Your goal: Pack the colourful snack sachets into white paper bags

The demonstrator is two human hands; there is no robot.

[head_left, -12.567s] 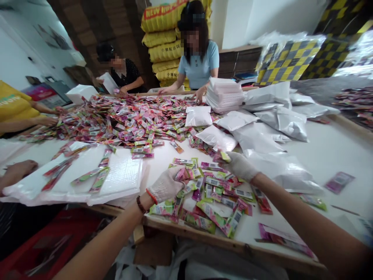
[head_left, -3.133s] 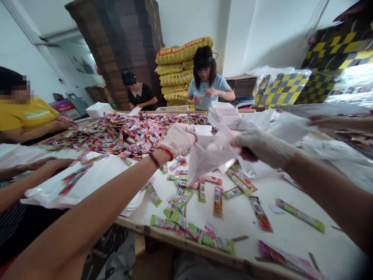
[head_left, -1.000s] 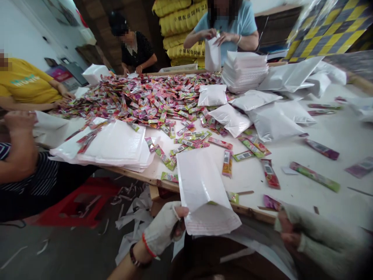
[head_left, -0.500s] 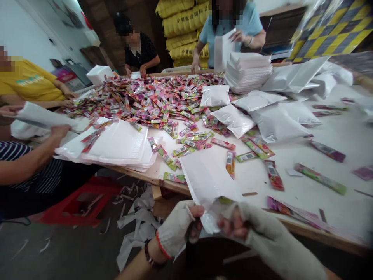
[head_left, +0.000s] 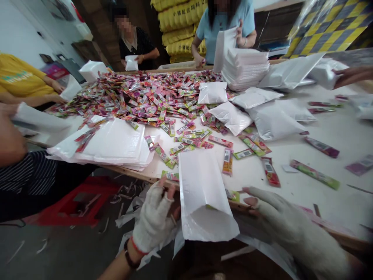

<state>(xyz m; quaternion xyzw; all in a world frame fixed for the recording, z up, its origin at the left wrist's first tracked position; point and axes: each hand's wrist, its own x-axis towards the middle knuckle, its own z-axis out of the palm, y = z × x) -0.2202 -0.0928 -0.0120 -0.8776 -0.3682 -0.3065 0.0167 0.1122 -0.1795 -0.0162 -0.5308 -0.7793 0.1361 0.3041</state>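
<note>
A white mailer bag (head_left: 201, 175) lies at the table's near edge with its mouth gaping towards me. A bit of green shows just inside the mouth. My left hand (head_left: 155, 217), in a fingerless white glove, is beside the bag's left edge with its fingers apart and nothing in them. To the right of the bag, my right hand (head_left: 279, 217) is also gloved, fingers stretched out, holding nothing. A green packet (head_left: 232, 195) lies between the bag and my right fingertips. Several stick packets (head_left: 227, 161) are scattered just beyond the bag.
A large heap of colourful stick packets (head_left: 140, 95) spreads across the table. Filled white bags (head_left: 274, 118) lie right of centre, near stacked mailers (head_left: 246, 70). Flat mailers (head_left: 113, 144) lie left. Co-workers surround the table; a red stool (head_left: 75, 202) and paper scraps are below.
My hands have let go of the mailer bag's near end and moved apart to either side. The bag's mouth now gapes. A co-worker's hand has appeared at the right.
</note>
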